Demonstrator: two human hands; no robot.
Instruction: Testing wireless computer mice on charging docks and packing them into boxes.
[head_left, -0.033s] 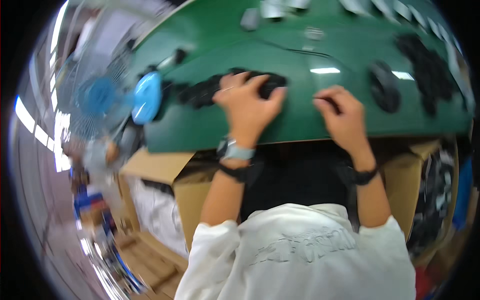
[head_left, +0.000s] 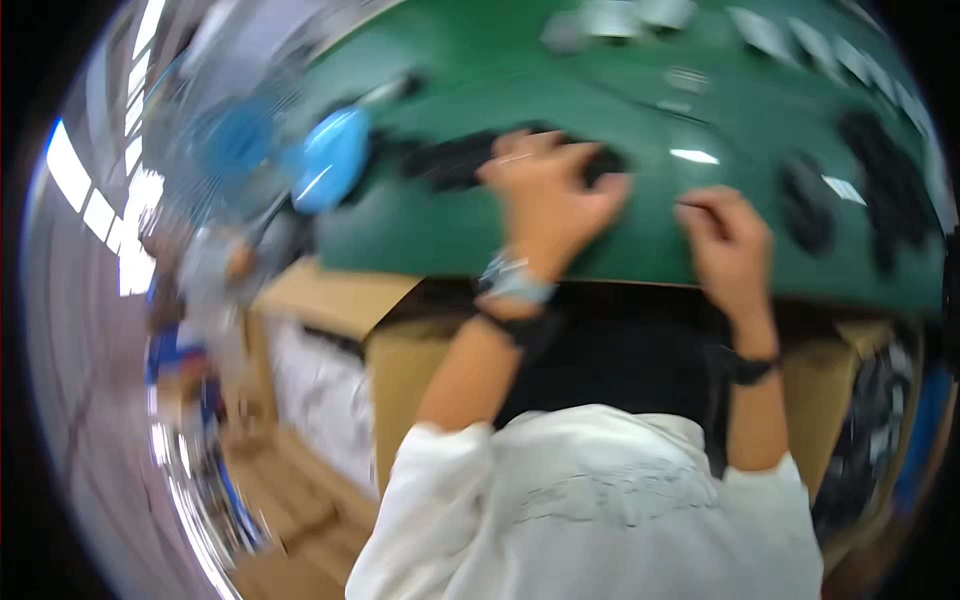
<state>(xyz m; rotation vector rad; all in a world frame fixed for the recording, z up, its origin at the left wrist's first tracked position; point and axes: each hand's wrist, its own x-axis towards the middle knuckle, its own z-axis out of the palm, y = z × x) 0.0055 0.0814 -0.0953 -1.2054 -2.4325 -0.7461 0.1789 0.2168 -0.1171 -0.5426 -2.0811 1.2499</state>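
Note:
On the green table (head_left: pixel 480 225) a row of black pieces (head_left: pixel 450 160), blurred, lies left of centre. My left hand (head_left: pixel 550 200) rests over its right end, fingers spread and thumb apart. Whether the fingertips grip any piece is hidden. Farther right, near the table's front edge, my right hand (head_left: pixel 732 245) is closed, with thumb and index finger curled together. Anything between those fingers is too small or blurred to make out. A dark oval bundle (head_left: pixel 806 203) lies right of my right hand, with a longer black pile (head_left: pixel 888 185) beyond it.
A blue fan (head_left: pixel 235 140) and a shiny blue oval thing (head_left: pixel 333 160) stand at the left. Small white pieces (head_left: pixel 668 12) line the far side. Open cartons, one at left (head_left: pixel 410 390) and one at right (head_left: pixel 810 400), flank my lap below the table edge.
The whole view has swung, so the table and both hands appear farther right. Against the table, the hands keep nearly the same places and poses.

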